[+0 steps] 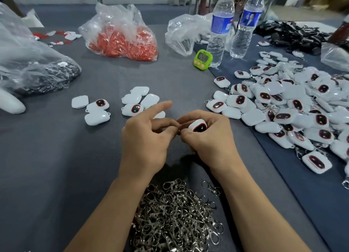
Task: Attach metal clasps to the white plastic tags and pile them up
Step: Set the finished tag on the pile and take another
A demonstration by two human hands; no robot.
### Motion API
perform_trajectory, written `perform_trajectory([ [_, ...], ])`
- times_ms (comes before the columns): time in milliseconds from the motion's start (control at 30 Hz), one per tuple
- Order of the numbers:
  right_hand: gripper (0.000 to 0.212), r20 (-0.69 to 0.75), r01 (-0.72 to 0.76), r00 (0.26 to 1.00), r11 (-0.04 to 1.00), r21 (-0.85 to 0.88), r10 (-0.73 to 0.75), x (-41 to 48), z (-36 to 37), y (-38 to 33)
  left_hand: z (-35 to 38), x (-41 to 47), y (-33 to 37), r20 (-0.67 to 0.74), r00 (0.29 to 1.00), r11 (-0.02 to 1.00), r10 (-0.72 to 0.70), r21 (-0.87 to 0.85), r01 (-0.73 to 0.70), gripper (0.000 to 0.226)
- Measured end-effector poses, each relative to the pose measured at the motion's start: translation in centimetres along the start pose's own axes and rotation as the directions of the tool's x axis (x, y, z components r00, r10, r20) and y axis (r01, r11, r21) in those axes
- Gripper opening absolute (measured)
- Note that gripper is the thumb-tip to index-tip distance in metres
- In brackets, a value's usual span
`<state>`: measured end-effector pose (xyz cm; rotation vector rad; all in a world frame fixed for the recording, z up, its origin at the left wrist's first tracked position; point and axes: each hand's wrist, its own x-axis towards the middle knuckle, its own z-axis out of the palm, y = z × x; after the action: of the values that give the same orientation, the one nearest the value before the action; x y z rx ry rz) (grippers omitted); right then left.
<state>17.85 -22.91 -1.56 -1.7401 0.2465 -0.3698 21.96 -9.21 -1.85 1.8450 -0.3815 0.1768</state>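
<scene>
Grips white tag (pixel 198 126) in curled right fingers (pixel 188 117), pinches barely visible clasp (pixel 179 132) at its loop with left fingers (pixel 167 134). Could slip half-hooked and drop onto desk (pixel 56 157).

Small assembly workshop: cloth-covered bench (pixel 56 157) heaped with white tags (pixel 294 108), loose metal clasps (pixel 175 217), bulk plastic bags (pixel 120 34), timer (pixel 203 59).
</scene>
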Motion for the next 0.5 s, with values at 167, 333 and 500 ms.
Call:
perform_trajectory([
  [167,0.018,-0.051,-0.017,0.998,0.976,0.218,0.029,-0.02,-0.11,-0.32,0.18,-0.29,0.17,0.028,0.999,0.999,0.021,-0.041,-0.02,0.029],
  [333,0.016,-0.005,-0.072,0.997,0.954,0.292,0.076,-0.07,-0.46,-0.48,0.1,-0.36,0.15,0.047,0.999,1.0,0.008,-0.006,-0.008,0.027],
  [500,0.014,-0.032,-0.063,0.997,0.956,0.285,0.075,-0.04,-0.27,-0.45,-0.01,-0.28,0.33,0.056,0.998,0.999,-0.035,-0.019,0.036,0.019],
])
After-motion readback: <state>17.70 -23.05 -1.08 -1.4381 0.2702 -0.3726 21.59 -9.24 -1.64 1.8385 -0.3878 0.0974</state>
